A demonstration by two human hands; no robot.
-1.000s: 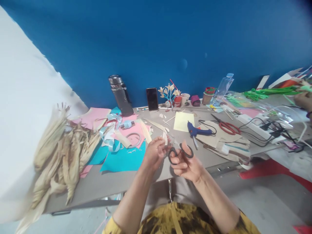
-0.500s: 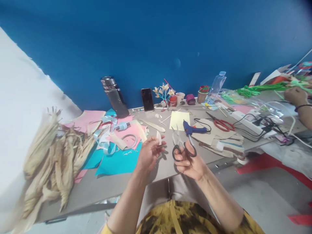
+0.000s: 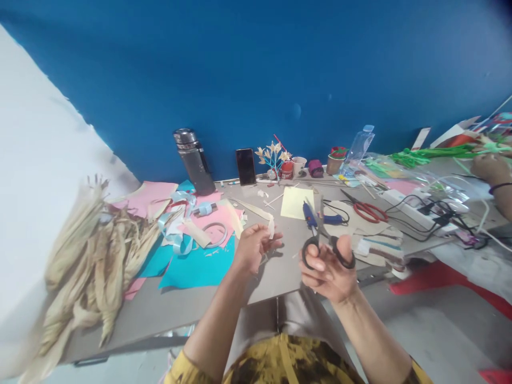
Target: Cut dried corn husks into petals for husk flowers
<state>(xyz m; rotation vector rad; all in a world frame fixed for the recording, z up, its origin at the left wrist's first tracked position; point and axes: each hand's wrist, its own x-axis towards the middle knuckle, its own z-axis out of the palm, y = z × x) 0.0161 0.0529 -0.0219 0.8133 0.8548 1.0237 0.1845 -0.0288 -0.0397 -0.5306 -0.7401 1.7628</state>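
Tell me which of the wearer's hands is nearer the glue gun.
Right. The right hand, holding scissors, is just below the glue gun in view; the left hand, pinching a pale strip, is farther off, to its left.

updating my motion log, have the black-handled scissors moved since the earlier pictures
Yes. In the right hand, the black-handled scissors have moved right relative to the yellow paper; they now overlap the blue glue gun in view.

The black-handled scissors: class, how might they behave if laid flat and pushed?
The scissors would probably slide, not roll, since their blades look flat. The loops stand apart, so might swing closed. The blades look like metal, so probably stiff.
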